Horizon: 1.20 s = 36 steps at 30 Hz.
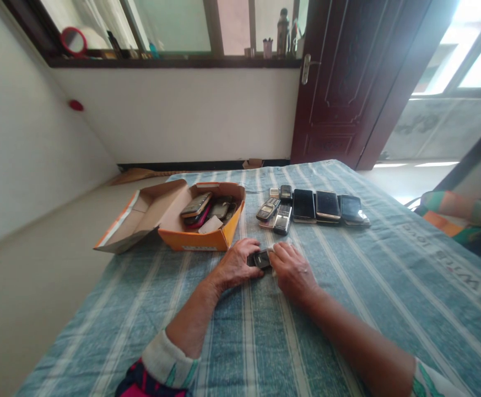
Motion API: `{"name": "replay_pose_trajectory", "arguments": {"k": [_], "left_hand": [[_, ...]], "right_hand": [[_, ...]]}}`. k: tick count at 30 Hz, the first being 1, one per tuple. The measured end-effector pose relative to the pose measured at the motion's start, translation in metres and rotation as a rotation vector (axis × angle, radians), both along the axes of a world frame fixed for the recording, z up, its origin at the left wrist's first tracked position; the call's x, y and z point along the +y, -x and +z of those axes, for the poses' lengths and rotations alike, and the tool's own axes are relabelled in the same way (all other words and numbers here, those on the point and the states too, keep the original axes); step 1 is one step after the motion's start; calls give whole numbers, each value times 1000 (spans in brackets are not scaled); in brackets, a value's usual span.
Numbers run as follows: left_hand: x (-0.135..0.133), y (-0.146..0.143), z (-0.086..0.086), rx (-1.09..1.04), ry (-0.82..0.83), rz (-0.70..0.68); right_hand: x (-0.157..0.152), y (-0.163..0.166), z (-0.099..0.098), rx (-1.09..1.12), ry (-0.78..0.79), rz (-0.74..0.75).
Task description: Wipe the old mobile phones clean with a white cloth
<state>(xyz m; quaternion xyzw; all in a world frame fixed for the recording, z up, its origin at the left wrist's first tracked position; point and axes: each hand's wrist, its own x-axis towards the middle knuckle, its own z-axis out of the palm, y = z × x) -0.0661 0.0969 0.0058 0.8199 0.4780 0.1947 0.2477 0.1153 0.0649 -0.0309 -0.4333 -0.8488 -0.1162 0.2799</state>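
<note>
A small dark phone (261,259) sits in the left hand's (237,261) grip over the striped cloth (248,314), while the right hand (293,271) pinches what looks like a white wipe (270,250) against it. Beyond are an open orange box (194,241) of phones (196,204) and, rightward, more phones (304,205).

The cloth (240,342) is blue with pale stripes, the box (194,241) orange, the held phone (261,259) dark grey, the door (339,82) maroon.
</note>
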Motion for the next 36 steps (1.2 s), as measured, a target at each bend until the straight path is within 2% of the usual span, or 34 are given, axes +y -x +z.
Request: {"name": "replay_pose_trajectory", "arguments": {"k": [3,6,13,17,27,30,36], "left_hand": [[-1,-1,-1,-18,-22,4],[-1,-1,-2,-35,-16,-4],[0,-1,1,-11,28,15],[1,0,0,-15,31,18],[1,-1,-5,-72,-26,0],[1,-2,-5,-52,-31,14],[0,-2,0,-15,8,38]], "right_hand": [[-3,13,0,-6,-27,83],[-3,15,1,-24,-19,101],[6,-8,6,-28,59,-57],[5,-8,5,-23,63,-68],[4,15,8,29,125,116],[6,10,11,13,154,74],[11,-6,13,28,167,-129]]}}
